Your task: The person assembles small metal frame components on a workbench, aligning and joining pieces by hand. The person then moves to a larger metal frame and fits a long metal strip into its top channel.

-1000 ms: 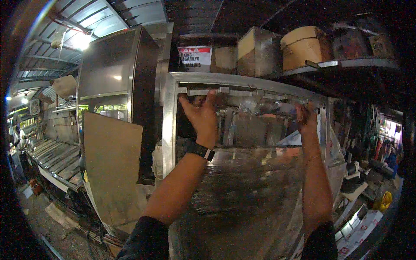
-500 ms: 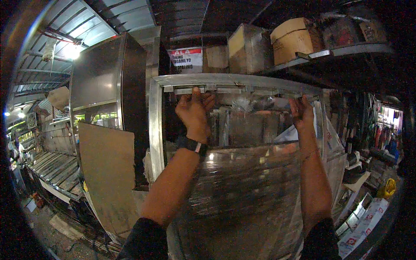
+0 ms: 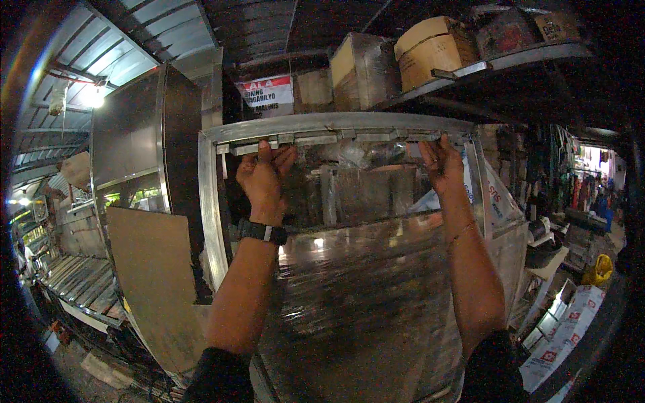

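A large upright metal frame (image 3: 322, 122), like the front of a cabinet, stands before me. A thin metal strip (image 3: 322, 140) runs along the underside of its top rail. My left hand (image 3: 261, 188), below a black wristwatch (image 3: 262, 232), is raised to the strip's left part, thumb pressed up against it and fingers curled. Toward the other end, my right hand (image 3: 445, 173) pinches at the strip with its fingertips. Below both hands a shiny, film-covered panel (image 3: 363, 275) fills the lower part of the frame.
Cardboard boxes (image 3: 437, 50) sit on a high shelf (image 3: 497, 67). A tall metal cabinet (image 3: 127, 134) and a brown board (image 3: 149, 282) stand close on the left. Long printed wrapped pieces (image 3: 564, 336) and a yellow item (image 3: 600, 270) lie at the right.
My view has shifted slightly right, so the frame sits farther left in the picture. Both hands stay at the top rail; the right fingertips have come up closer against the strip.
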Demonstrator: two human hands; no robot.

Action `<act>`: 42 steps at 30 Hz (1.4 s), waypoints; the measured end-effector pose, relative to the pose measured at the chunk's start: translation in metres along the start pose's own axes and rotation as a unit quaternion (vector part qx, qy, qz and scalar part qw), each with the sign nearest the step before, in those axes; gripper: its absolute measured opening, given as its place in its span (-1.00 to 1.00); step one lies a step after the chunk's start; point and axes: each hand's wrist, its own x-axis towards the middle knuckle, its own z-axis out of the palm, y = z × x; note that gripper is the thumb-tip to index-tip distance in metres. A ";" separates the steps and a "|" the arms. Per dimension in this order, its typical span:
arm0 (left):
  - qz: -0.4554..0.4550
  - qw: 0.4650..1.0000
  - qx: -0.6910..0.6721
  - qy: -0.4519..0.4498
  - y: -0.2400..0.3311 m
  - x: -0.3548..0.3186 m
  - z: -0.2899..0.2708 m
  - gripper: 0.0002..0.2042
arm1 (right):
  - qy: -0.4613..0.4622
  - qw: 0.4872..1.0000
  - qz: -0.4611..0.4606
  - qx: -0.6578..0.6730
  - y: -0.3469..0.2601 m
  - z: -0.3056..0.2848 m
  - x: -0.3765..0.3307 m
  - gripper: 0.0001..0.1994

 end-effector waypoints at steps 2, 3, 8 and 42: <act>-0.009 1.000 0.006 -0.003 0.002 0.002 -0.003 -0.71 | -0.016 1.000 -0.002 0.010 0.002 0.001 -0.001 -0.66; 0.000 1.000 0.015 -0.013 0.001 0.002 -0.004 -0.72 | -0.040 0.999 0.000 0.013 0.002 0.001 0.000 -0.66; -0.023 1.000 -0.009 -0.011 -0.005 0.002 -0.007 -0.68 | -0.044 0.998 0.035 -0.014 -0.003 -0.004 -0.001 -0.62; 0.036 0.989 0.130 -0.052 0.000 0.016 -0.018 -0.67 | -0.029 0.999 -0.004 0.024 0.004 0.020 -0.018 -0.70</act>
